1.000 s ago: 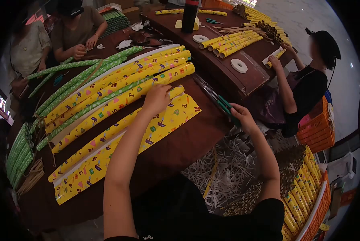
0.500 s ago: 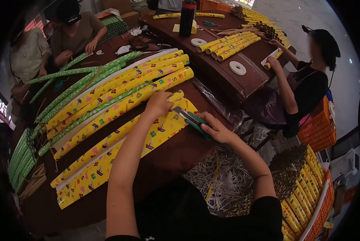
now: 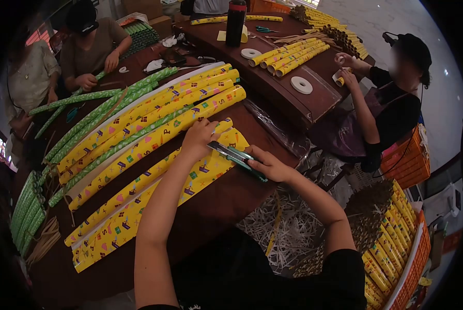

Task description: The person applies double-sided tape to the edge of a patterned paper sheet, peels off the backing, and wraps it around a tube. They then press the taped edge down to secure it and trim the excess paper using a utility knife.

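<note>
My right hand (image 3: 267,163) is closed around a green utility knife (image 3: 237,156), its metal front end pointing left towards my left wrist. Fingers curled, my left hand (image 3: 199,137) grips the far end of a partly rolled sheet of yellow patterned wrapping paper (image 3: 187,182). The sheet's near part lies flat on the dark table (image 3: 211,212), while its other long side is rolled up. Just beyond it, a finished yellow roll (image 3: 154,147) lies nearly parallel. The knife overlaps the sheet's right end in this view.
More yellow rolls and green rolls (image 3: 99,124) lie further back. A second table (image 3: 293,106) carries rolls, white tape rings (image 3: 301,85) and a dark bottle (image 3: 235,23). People sit at left and right. Paper shreds (image 3: 278,227) and a crate of rolls (image 3: 391,258) are at lower right.
The knife has moved left, closer to my left hand, and turned flatter. My left hand stays on the roll. The right-hand person's hands have come closer together; one person at left has shifted hands.
</note>
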